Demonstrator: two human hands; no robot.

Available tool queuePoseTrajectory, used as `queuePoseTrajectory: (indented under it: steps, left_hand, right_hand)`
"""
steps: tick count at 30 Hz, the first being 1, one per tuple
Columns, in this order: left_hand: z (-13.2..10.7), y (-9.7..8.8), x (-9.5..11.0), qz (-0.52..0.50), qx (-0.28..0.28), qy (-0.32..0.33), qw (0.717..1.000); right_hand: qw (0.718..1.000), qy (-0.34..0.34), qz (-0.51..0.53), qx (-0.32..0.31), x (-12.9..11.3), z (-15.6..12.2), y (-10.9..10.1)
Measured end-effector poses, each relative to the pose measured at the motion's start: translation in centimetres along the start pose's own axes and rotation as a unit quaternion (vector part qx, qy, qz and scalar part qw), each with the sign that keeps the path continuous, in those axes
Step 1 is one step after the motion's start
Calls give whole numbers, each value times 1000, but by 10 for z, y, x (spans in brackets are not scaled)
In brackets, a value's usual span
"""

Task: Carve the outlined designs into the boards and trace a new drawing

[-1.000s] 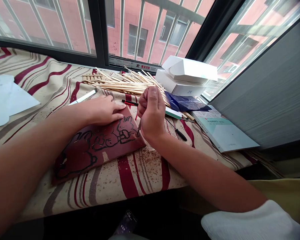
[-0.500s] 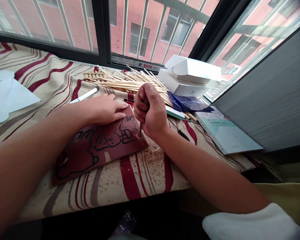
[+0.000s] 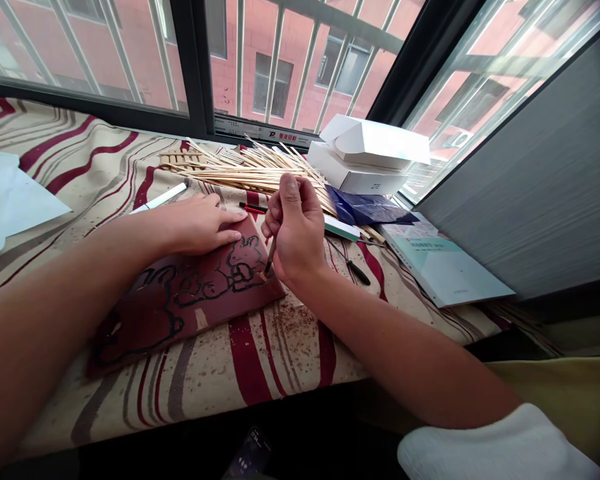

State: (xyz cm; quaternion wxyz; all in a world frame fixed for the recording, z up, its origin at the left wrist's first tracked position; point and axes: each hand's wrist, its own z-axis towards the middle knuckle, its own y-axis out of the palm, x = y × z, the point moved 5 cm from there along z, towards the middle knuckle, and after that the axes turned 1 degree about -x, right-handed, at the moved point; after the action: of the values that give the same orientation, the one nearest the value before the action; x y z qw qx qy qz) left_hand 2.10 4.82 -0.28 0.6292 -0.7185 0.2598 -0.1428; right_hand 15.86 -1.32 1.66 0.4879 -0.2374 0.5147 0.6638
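Observation:
A reddish-brown board (image 3: 145, 320) with black outlined figures lies slanted on the striped cloth. My left hand (image 3: 200, 225) rests flat on its upper edge, fingers stretched out. In my right hand (image 3: 296, 227), a thin carving tool (image 3: 271, 256) is gripped in a fist with the thumb on top. Its tip touches the board near the right end, beside the drawn lines. The tool's handle is mostly hidden inside my fingers. Brown shavings (image 3: 295, 333) are scattered on the cloth to the right of and below the board.
Thin wooden sticks (image 3: 250, 167) lie heaped near the window, with a white box (image 3: 365, 170) beside them. A red and black pen (image 3: 253, 208), a black-handled tool (image 3: 359, 272) and a book (image 3: 450, 267) lie around. White paper (image 3: 25, 200) is at the left. A phone (image 3: 247, 457) shows below the table.
The whole view has shifted slightly. My right fist has tilted, showing more of the tool, whose tip stays on the board's right part. My left hand keeps its place on the board.

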Motion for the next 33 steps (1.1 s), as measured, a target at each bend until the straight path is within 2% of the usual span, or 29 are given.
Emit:
queuePoseTrajectory:
  steps: [4, 7, 12, 18, 26, 33]
  left_hand:
    - [-2, 0, 0, -4, 8, 3, 1000]
    - [-3, 0, 0, -5, 8, -2, 1000]
    - [-3, 1, -1, -2, 15, -4, 1000]
    - [-1, 4, -4, 4, 16, 2, 1000]
    - [0, 5, -3, 12, 36, 3, 999]
    - [0, 5, -4, -3, 49, 18, 999]
  right_hand:
    - [1000, -15, -15, -8, -19, 5, -1]
    - [998, 9, -28, -51, -26, 8, 1]
    - [983, 72, 7, -166, -17, 4, 9]
    - [966, 122, 11, -230, -10, 3, 12]
    - [962, 137, 4, -236, -9, 11, 6]
    - [953, 140, 9, -270, -10, 9, 9]
